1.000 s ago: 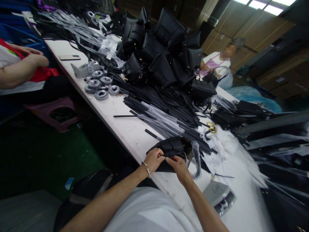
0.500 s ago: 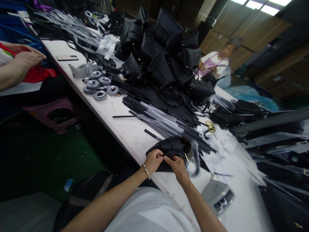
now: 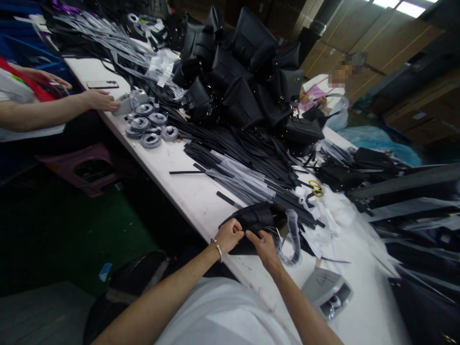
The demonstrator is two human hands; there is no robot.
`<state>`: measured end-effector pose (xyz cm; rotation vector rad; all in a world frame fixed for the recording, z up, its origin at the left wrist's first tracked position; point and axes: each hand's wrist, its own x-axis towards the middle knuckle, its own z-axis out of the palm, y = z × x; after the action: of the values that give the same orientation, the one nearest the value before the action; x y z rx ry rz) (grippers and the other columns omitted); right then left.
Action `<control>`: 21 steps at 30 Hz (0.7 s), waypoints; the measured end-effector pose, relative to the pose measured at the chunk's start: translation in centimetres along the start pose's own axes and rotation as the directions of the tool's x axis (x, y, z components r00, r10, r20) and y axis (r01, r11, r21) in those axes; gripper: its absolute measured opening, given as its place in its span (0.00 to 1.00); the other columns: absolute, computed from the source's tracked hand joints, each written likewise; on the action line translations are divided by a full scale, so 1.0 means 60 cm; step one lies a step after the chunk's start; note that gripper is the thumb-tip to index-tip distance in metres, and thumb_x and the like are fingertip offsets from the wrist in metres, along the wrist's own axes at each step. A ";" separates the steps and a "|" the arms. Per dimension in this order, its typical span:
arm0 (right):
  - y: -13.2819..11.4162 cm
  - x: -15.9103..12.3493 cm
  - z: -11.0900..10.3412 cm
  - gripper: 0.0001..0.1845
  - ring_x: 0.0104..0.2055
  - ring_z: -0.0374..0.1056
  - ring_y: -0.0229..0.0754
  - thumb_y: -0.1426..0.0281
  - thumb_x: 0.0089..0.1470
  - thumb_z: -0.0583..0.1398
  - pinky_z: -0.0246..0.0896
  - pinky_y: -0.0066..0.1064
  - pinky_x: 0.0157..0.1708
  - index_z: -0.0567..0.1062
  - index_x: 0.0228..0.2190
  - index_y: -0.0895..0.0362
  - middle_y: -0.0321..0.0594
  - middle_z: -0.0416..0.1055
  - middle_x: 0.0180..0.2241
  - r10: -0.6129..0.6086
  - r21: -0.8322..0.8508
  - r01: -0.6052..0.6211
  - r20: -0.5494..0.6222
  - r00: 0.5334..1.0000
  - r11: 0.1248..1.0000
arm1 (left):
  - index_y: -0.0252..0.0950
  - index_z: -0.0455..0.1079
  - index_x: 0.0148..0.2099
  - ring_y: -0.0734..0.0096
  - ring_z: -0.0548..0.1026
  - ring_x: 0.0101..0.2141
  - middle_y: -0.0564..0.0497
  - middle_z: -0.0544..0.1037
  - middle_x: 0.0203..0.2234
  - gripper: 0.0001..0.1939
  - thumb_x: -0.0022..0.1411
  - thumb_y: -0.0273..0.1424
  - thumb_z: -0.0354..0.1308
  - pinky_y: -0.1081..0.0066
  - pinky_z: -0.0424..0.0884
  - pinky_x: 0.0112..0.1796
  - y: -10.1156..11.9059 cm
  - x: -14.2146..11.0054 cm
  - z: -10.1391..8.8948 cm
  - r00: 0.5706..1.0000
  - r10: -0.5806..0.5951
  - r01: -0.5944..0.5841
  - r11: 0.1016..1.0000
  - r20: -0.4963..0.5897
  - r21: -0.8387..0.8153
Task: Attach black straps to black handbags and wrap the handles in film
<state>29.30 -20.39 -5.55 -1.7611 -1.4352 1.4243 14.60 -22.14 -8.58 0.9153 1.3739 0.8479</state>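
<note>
A small black bag (image 3: 259, 219) lies on the white table (image 3: 196, 194) just in front of me. My left hand (image 3: 230, 235), with a silver bracelet on the wrist, pinches the bag's near edge. My right hand (image 3: 265, 245) pinches the same edge right beside it, fingertips almost touching the left hand's. A handle wrapped in clear plastic (image 3: 293, 239) curls off the bag's right side.
Black straps (image 3: 247, 172) and a heap of black bags (image 3: 244, 76) cover the table's middle. Grey tape rolls (image 3: 149, 127) and a tape dispenser (image 3: 124, 104) lie far left, where another person's hand (image 3: 100, 100) reaches. A grey dispenser (image 3: 327, 290) sits near right. Another person sits across.
The person on the left has stretched an arm out to the tape dispenser. My two hands stay pinched on the bag's edge, barely shifted.
</note>
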 end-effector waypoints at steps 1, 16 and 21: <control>0.000 -0.001 -0.003 0.18 0.27 0.66 0.42 0.56 0.44 0.62 0.58 0.30 0.27 0.76 0.26 0.60 0.39 0.73 0.24 0.009 0.051 -0.011 0.033 0.999 0.999 | 0.35 0.63 0.31 0.81 0.66 0.17 0.60 0.66 0.17 0.04 0.51 0.26 0.55 0.81 0.60 0.18 0.001 0.001 0.002 1.000 0.005 -0.005 1.000 -0.010 0.011; 0.001 0.009 -0.008 0.14 0.24 0.65 0.40 0.62 0.41 0.61 0.59 0.29 0.25 0.77 0.24 0.61 0.37 0.72 0.21 -0.002 -0.099 0.001 -0.006 1.000 0.995 | 0.36 0.62 0.32 0.80 0.65 0.15 0.60 0.65 0.18 0.03 0.53 0.27 0.55 0.81 0.61 0.13 -0.005 0.009 0.012 1.000 -0.006 0.007 0.999 -0.022 0.054; 0.016 0.011 0.005 0.13 0.24 0.62 0.40 0.63 0.41 0.58 0.56 0.28 0.24 0.75 0.22 0.62 0.36 0.69 0.19 -0.042 -0.153 0.021 -0.137 0.990 0.988 | 0.36 0.62 0.30 0.80 0.65 0.15 0.60 0.65 0.18 0.04 0.52 0.26 0.55 0.81 0.59 0.14 0.000 0.011 0.020 0.999 -0.013 0.016 0.998 -0.050 0.065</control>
<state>29.39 -20.24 -6.74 -1.8814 -1.5231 1.1777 15.83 -21.60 -8.90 0.9390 1.4569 0.8232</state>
